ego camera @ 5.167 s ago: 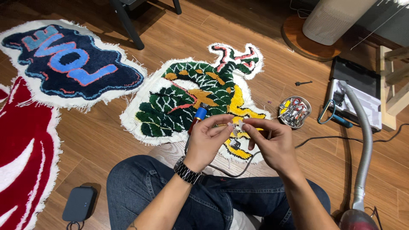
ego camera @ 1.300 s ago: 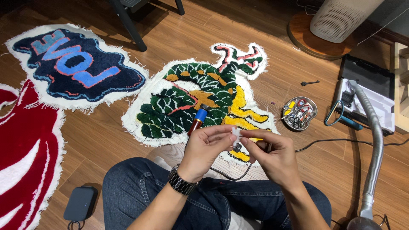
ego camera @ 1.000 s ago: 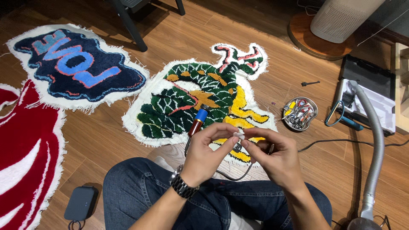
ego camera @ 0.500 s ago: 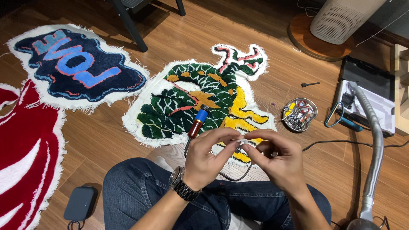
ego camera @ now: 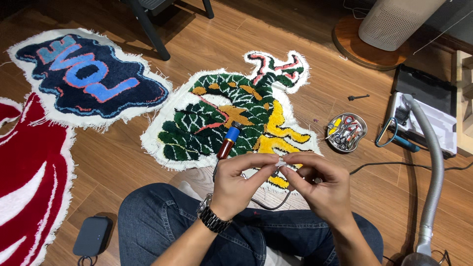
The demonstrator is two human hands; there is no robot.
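Since 0.5 s ago hands barely shift: I see left hand (ego camera: 241, 182) & right hand (ego camera: 318, 184) pinching small white piece (ego camera: 281, 162) shut; mid-fiddling, next needs steady pull.

Small white piece (ego camera: 282, 162) — pinched between fingertips

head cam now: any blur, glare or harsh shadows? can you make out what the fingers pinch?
Head view: sharp overall, even warm light, soft shadows under the chair legs; mild sheen on the metal bowl. Left hand and right hand pinch a small white piece, too small to identify.
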